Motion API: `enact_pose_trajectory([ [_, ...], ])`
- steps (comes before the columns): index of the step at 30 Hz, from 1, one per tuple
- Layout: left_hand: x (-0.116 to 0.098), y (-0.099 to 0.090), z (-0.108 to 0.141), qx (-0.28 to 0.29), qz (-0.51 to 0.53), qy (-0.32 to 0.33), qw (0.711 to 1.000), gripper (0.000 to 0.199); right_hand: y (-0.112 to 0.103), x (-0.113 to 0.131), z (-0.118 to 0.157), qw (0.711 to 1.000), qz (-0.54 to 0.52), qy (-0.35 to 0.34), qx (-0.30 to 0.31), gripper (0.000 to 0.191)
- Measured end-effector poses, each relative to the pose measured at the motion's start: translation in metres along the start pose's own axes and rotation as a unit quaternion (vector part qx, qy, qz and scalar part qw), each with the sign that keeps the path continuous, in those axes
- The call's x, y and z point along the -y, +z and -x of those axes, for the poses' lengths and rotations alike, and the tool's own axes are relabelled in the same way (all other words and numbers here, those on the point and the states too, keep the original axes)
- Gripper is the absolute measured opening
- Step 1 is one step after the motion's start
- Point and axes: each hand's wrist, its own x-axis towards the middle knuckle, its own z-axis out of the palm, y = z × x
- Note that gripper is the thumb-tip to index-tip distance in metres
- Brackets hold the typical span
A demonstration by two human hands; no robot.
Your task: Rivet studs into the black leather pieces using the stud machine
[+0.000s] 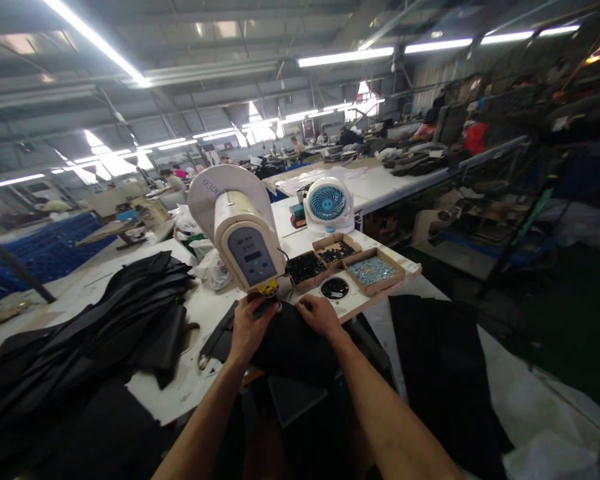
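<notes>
A white machine (247,247) with a small control panel and a yellow part at its lower end stands before me. Black cloth (293,340) lies under its head and hangs over the table's front edge. My left hand (250,327) is closed on the cloth on the left side, its fingers close beneath the yellow part. On the right, my right hand (320,315) pinches the cloth's upper edge, thumb and fingers together. Between the hands a small pale round part (279,307) of the machine shows at the cloth. The fingertips are partly hidden.
Cardboard trays of black pieces (307,268) and silvery pieces (373,271) sit right of the machine, near a round dish (335,289). Behind stands a fan (329,203). Black cloth is piled left (105,320) and more lies right (440,367). People work farther back.
</notes>
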Motion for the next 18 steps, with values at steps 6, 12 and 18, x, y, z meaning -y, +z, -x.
enact_pose_trajectory([
  [6, 0.01, 0.01, -0.011, 0.044, 0.028, -0.006, 0.999, 0.044, 0.0, 0.0, 0.001, 1.0, 0.022, 0.003, -0.001, 0.021],
  [12, 0.006, 0.007, -0.011, 0.036, -0.059, 0.0, 0.998, 0.037, 0.0, -0.001, 0.0, 0.999, 0.036, 0.001, 0.001, 0.022],
  [18, -0.002, 0.01, -0.008, 0.0, -0.107, 0.007, 0.994, 0.037, -0.003, 0.003, -0.001, 0.999, 0.039, 0.016, 0.014, 0.022],
])
